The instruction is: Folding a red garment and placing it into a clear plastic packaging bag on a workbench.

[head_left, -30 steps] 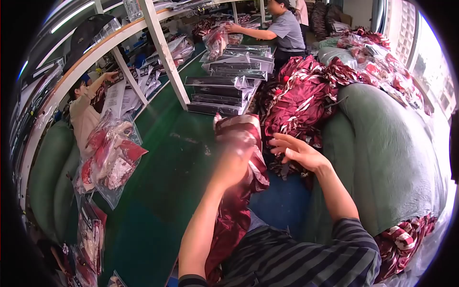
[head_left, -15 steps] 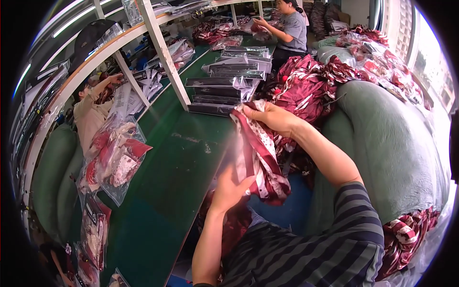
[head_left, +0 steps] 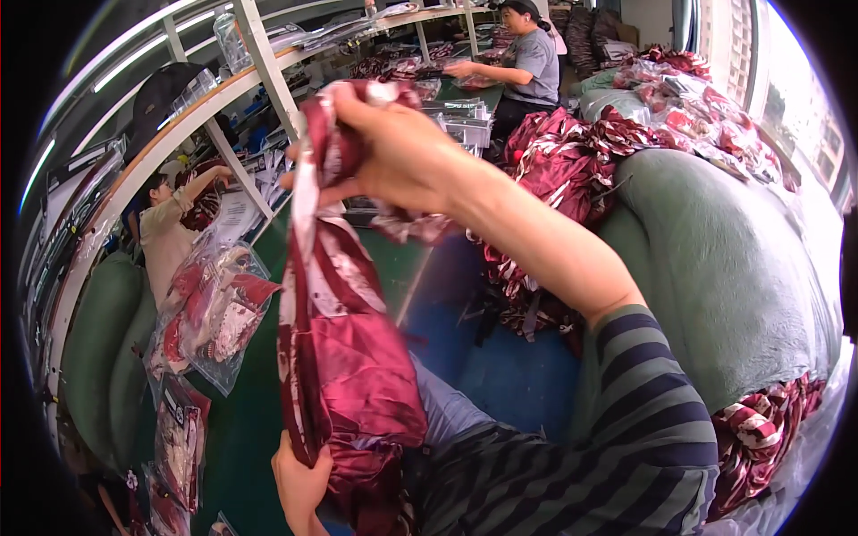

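Observation:
A shiny dark red garment with white, dark-speckled stripes hangs stretched in front of me, over the table's near edge. My right hand is raised and closed around its bunched upper part, slightly blurred by motion. Lower down, my left hand pinches the garment's left edge between thumb and fingers. Loose cloth droops beneath my right wrist. The garment's bottom end runs down beside my lap, and its full shape cannot be made out.
A green table carries clear-bagged red garments at left. Heaped red and white cloth and a big green sack stand at right. One co-worker sits at the far end; another works beyond the shelf frame.
My right hand has lifted the garment up and to the left. My left hand has moved down and left, so the cloth is now drawn out long between them.

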